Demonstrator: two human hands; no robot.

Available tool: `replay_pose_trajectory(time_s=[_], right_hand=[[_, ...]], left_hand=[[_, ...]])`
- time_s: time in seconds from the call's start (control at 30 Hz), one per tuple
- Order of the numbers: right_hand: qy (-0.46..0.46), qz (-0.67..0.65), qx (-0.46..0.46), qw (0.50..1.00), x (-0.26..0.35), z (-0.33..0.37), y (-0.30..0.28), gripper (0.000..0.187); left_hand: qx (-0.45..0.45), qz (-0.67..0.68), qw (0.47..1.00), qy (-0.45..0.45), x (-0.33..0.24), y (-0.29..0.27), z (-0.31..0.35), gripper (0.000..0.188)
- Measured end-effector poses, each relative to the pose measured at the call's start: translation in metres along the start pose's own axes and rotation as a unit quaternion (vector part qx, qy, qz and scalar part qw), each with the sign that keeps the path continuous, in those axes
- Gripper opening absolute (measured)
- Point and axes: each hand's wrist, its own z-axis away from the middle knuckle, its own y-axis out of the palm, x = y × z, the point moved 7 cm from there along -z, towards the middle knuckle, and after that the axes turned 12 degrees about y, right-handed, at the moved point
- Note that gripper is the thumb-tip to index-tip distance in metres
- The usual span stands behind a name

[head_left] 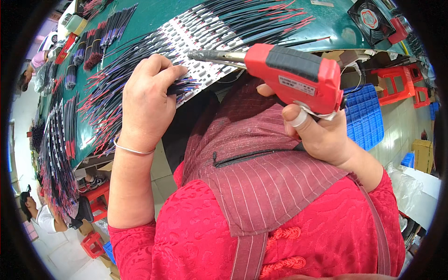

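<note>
The left hand (148, 95) curls around wires (187, 85) by white boards (211, 70) on a green table (333, 27) bearing a black fan (370, 19); the right hand (323, 139) grips a soldering gun (291, 70) over the boards. Red stools (395, 83) and a blue crate (366, 120) stand rightward.

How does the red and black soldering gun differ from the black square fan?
The red and black soldering gun is in the right hand; the black square fan is on the green table. The gun has a long metal barrel; the fan is square. Both show red and black.
</note>
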Motion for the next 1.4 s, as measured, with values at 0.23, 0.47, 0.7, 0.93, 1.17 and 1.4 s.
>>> replay_pose_trajectory(time_s=[0.23,0.47,0.7,0.93,1.17,1.4], right_hand=[[0.005,-0.017,-0.01,1.0,-0.002,0.001,-0.002,0.035],[0.028,-0.027,-0.016,0.999,-0.008,0.004,-0.008,0.033],[0.048,-0.069,-0.012,0.996,-0.01,0.002,-0.007,0.032],[0.063,-0.036,0.007,0.997,-0.008,0.008,-0.015,0.035],[0.039,0.021,0.033,0.998,0.001,0.016,-0.012,0.042],[0.087,0.029,0.003,0.996,-0.002,0.02,-0.009,0.043]], left_hand=[[0.005,0.011,1.0,-0.009,-0.002,-0.002,0.001,0.039],[-0.042,0.033,0.998,0.033,-0.002,-0.013,0.006,0.046],[-0.156,0.033,0.986,0.052,-0.011,-0.029,0.021,0.061],[-0.108,-0.034,0.993,0.029,-0.018,-0.026,0.013,0.069],[-0.072,-0.015,0.997,0.034,-0.021,-0.013,0.019,0.037],[-0.089,0.004,0.995,0.045,-0.026,-0.013,0.014,0.033]])
